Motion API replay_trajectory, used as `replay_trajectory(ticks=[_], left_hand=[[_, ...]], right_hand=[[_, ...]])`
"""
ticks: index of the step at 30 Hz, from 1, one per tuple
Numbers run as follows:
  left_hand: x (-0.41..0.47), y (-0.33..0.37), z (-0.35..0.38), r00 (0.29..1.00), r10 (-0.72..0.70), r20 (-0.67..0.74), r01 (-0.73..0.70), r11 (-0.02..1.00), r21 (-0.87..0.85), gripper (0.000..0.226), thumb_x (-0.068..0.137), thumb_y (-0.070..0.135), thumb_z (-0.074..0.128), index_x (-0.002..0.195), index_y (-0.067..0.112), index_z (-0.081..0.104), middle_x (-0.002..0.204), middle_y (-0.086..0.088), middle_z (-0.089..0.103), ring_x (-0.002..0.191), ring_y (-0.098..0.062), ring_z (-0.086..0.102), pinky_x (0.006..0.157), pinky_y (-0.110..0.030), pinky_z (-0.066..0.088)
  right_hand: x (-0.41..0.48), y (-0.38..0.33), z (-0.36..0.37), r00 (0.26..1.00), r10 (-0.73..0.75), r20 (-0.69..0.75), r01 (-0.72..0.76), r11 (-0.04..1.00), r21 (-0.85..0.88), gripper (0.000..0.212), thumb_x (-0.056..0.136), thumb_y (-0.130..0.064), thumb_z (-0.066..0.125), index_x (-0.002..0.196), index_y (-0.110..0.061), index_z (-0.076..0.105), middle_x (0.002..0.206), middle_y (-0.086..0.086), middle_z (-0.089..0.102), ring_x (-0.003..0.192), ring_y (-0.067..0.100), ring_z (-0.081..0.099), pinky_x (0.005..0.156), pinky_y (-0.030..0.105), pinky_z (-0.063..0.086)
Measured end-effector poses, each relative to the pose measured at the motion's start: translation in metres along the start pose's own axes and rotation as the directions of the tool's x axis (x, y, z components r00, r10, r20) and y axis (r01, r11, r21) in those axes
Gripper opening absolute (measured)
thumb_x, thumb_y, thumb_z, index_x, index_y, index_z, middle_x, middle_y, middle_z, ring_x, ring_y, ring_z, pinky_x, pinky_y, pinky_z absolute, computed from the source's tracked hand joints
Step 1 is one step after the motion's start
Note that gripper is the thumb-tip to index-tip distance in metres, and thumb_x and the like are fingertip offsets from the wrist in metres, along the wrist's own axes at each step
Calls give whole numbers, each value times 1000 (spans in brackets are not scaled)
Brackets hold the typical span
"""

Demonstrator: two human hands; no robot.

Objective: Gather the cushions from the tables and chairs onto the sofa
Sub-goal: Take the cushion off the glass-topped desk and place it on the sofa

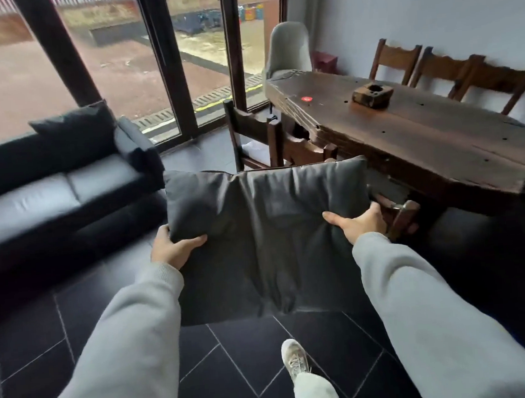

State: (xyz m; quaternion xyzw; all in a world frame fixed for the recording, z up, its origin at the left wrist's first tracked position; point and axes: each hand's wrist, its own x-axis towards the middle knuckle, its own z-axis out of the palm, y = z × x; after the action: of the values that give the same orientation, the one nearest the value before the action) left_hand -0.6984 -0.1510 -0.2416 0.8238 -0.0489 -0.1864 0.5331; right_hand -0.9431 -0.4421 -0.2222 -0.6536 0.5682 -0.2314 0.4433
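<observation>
A large dark grey cushion (266,230) hangs in front of me over the tiled floor, held by both sides. My left hand (172,248) grips its left edge and my right hand (359,224) grips its right edge. The black sofa (50,196) stands to the left by the window, with another dark cushion (77,131) leaning on its backrest near the right armrest. The held cushion is right of the sofa and in front of the wooden chairs.
A long dark wooden table (422,136) fills the right side, with a wooden block (372,94) on top. Wooden chairs (262,139) stand along it and a pale upholstered chair (288,50) at its far end. Glass doors (137,67) run behind. My foot (294,358) is on the dark tiles.
</observation>
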Motion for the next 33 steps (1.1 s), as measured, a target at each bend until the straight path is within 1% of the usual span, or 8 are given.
replay_trajectory(ticks=[3, 7, 11, 16, 19, 24, 30, 33], left_hand=[[40, -1, -16, 994, -35, -100, 31, 999, -45, 73, 70, 21, 96, 132, 13, 58, 120, -7, 71, 110, -27, 69, 99, -42, 55], [92, 10, -26, 976, -61, -209, 41, 994, -98, 75, 71, 15, 95, 134, 11, 55, 116, -6, 69, 102, -24, 67, 79, -29, 51], [142, 27, -44, 948, -92, -305, 69, 994, -85, 77, 70, 20, 95, 135, 11, 56, 117, -6, 69, 105, -25, 66, 93, -37, 52], [195, 33, -77, 902, -127, -412, 94, 991, -99, 78, 67, 25, 97, 134, 15, 57, 119, -5, 69, 113, -27, 66, 103, -42, 51], [220, 24, -98, 882, -172, -438, 128, 983, -129, 82, 62, 29, 97, 133, 15, 58, 119, -6, 70, 113, -28, 66, 105, -45, 50], [276, 3, -150, 841, -244, -483, 172, 967, -188, 74, 69, 22, 96, 131, 15, 57, 119, -7, 70, 114, -30, 67, 105, -45, 51], [369, -6, -259, 816, -246, -522, 155, 965, -212, 73, 70, 22, 96, 132, 15, 59, 121, -8, 71, 113, -29, 67, 105, -45, 51], [413, -4, -322, 802, -241, -546, 135, 964, -228, 70, 71, 19, 95, 131, 14, 59, 119, -5, 71, 110, -26, 67, 99, -38, 52]], right_hand=[[36, -34, 59, 996, -50, 75, 50, 999, 1, 112, 61, -52, 96, 147, -9, 39, 146, 13, 55, 132, 36, 54, 110, 46, 42], [88, -85, 128, 981, -124, 146, 120, 992, 35, 108, 61, -44, 98, 147, -9, 42, 145, 13, 57, 133, 33, 54, 112, 41, 40], [132, -139, 188, 961, -192, 201, 195, 981, 10, 108, 60, -47, 98, 145, -8, 46, 141, 12, 59, 132, 31, 55, 106, 35, 39], [167, -195, 268, 916, -217, 336, 233, 972, -6, 107, 58, -47, 99, 142, -9, 45, 136, 12, 61, 128, 33, 58, 107, 39, 43], [172, -218, 316, 895, -231, 382, 266, 963, -42, 105, 57, -51, 98, 140, -12, 46, 134, 10, 64, 127, 34, 58, 104, 40, 44], [166, -259, 415, 856, -254, 451, 294, 955, -21, 100, 56, -46, 100, 135, -10, 50, 127, 9, 66, 123, 31, 61, 102, 37, 47], [131, -332, 554, 834, -264, 484, 320, 947, -36, 101, 59, -49, 98, 135, -5, 48, 129, 13, 65, 123, 36, 59, 100, 40, 46], [107, -378, 620, 819, -279, 502, 328, 945, -10, 100, 60, -48, 98, 135, -5, 47, 130, 14, 64, 123, 36, 59, 102, 40, 45]])
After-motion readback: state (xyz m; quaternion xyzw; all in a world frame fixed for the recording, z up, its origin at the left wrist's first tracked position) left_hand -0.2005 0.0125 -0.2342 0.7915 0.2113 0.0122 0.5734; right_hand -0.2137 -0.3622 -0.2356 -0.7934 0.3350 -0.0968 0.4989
